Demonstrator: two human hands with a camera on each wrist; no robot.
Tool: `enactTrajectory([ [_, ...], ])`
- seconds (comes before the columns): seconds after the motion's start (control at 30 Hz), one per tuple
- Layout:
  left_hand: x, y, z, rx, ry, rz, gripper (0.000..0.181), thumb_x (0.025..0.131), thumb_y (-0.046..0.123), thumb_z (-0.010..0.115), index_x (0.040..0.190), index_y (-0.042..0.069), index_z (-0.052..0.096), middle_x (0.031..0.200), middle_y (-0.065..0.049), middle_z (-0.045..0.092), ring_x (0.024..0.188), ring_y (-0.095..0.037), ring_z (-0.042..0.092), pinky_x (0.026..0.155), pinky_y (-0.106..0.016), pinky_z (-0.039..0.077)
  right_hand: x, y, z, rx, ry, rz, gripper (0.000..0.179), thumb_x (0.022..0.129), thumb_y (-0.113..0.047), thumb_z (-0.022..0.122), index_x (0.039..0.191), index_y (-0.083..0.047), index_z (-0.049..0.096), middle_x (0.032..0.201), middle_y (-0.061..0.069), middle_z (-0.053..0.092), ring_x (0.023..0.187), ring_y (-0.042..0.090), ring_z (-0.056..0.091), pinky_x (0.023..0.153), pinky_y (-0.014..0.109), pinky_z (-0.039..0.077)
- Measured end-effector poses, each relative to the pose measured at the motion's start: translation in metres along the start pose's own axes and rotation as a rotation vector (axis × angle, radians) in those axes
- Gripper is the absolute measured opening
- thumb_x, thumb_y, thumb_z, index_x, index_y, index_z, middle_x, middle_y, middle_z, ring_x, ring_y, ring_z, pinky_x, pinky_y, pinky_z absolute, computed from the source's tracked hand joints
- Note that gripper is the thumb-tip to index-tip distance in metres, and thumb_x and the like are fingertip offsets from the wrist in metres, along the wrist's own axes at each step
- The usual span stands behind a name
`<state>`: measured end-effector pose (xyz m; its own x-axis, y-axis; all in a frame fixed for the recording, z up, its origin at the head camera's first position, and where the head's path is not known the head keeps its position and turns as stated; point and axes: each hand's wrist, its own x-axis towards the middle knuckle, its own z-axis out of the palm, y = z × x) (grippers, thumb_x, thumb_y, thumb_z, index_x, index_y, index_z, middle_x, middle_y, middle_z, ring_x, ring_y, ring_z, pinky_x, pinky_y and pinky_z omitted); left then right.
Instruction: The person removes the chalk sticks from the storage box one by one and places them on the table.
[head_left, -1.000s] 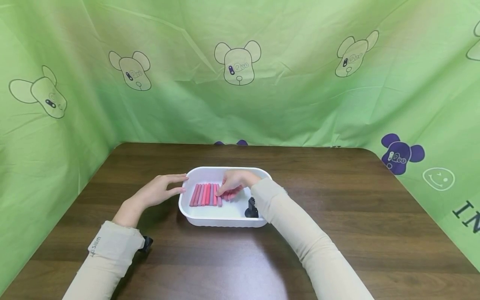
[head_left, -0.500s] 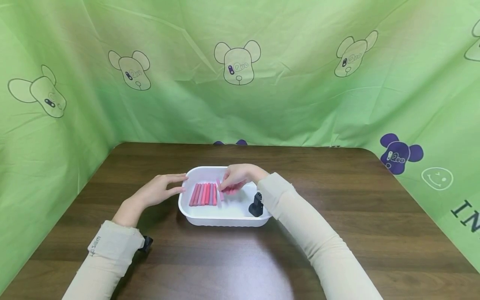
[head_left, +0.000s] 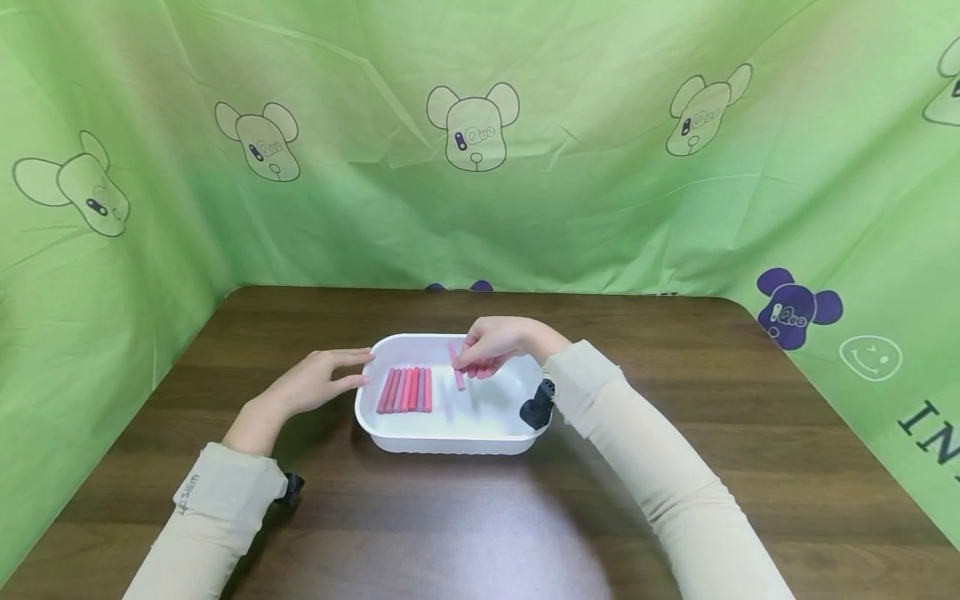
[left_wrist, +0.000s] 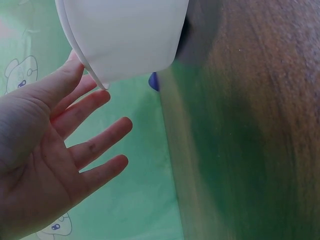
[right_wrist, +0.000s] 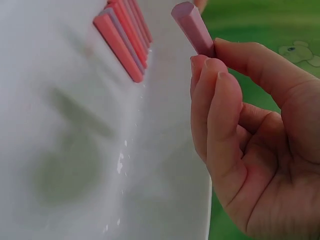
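My right hand [head_left: 497, 343] pinches a pale pink six-sided stick [head_left: 460, 381], crayon-like, between thumb and fingertips above a white plastic tray [head_left: 450, 443]. In the right wrist view one end of the stick juts out past the fingers [right_wrist: 225, 100]; the tray floor lies apart below it. Several pink, red and mauve sticks [head_left: 405, 392] lie side by side in a row in the tray's left half. My left hand [head_left: 307, 385] has its fingers extended at the tray's left end. In the left wrist view its thumb and forefinger meet the rim while the other fingers spread free.
The tray rests on a dark wooden table [head_left: 420, 533]. A black wrist device [head_left: 538, 406] on the right arm hangs over the tray's right end. A green printed curtain [head_left: 360, 225] rises behind the table and at both sides.
My right hand has drawn one pink stick from the right end of the row and carried it up and to the right. The left hand has stayed at the rim.
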<state>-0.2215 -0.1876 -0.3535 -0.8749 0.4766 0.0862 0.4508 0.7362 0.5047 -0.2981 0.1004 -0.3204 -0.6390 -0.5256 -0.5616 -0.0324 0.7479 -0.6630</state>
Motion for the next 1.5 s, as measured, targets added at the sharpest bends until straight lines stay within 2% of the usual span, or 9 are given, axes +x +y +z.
enactTrajectory([
  [0.3,-0.001,-0.002,0.0,-0.005,-0.007,-0.006,0.046,0.09,0.021,0.061,0.13,0.0,0.053,0.136,-0.018,0.051,0.13,-0.038,0.044,0.107,-0.053,0.036,-0.024,0.015,-0.009,0.032,0.036,-0.032,0.021,0.09,-0.019,0.061,0.09,0.001,0.065,0.063,-0.003,0.06,0.056,0.004,0.054,0.057,0.017,0.051],
  [0.53,-0.002,0.001,-0.001,-0.002,-0.001,0.003,0.045,0.091,0.022,0.06,0.129,0.0,0.054,0.135,-0.019,0.052,0.128,-0.038,0.045,0.106,-0.053,0.037,-0.041,0.031,-0.013,0.068,0.061,-0.058,0.017,0.089,-0.019,0.06,0.083,-0.004,0.066,0.063,-0.003,0.06,0.057,0.004,0.054,0.057,0.018,0.051],
  [1.07,-0.001,0.0,0.0,-0.008,0.005,0.007,0.045,0.091,0.021,0.06,0.129,0.0,0.054,0.135,-0.018,0.052,0.129,-0.038,0.045,0.106,-0.052,0.037,-0.074,0.071,-0.017,0.051,0.107,-0.134,0.02,0.089,-0.022,0.06,0.085,-0.003,0.065,0.064,-0.004,0.061,0.059,0.005,0.056,0.058,0.02,0.053],
  [1.3,0.0,-0.001,0.0,-0.007,0.001,0.002,0.045,0.091,0.021,0.06,0.13,0.0,0.053,0.136,-0.017,0.051,0.129,-0.037,0.045,0.107,-0.052,0.037,-0.086,0.088,-0.018,0.094,0.147,-0.127,0.024,0.089,-0.026,0.062,0.085,-0.002,0.065,0.066,-0.002,0.061,0.063,0.007,0.057,0.061,0.024,0.054],
  [1.5,0.0,-0.001,0.0,-0.004,0.004,0.011,0.045,0.091,0.022,0.06,0.129,0.0,0.054,0.135,-0.018,0.052,0.128,-0.038,0.045,0.106,-0.053,0.038,-0.093,0.101,-0.02,0.162,0.155,-0.097,0.021,0.089,-0.025,0.062,0.083,-0.004,0.064,0.067,-0.002,0.062,0.062,0.006,0.057,0.061,0.022,0.054],
])
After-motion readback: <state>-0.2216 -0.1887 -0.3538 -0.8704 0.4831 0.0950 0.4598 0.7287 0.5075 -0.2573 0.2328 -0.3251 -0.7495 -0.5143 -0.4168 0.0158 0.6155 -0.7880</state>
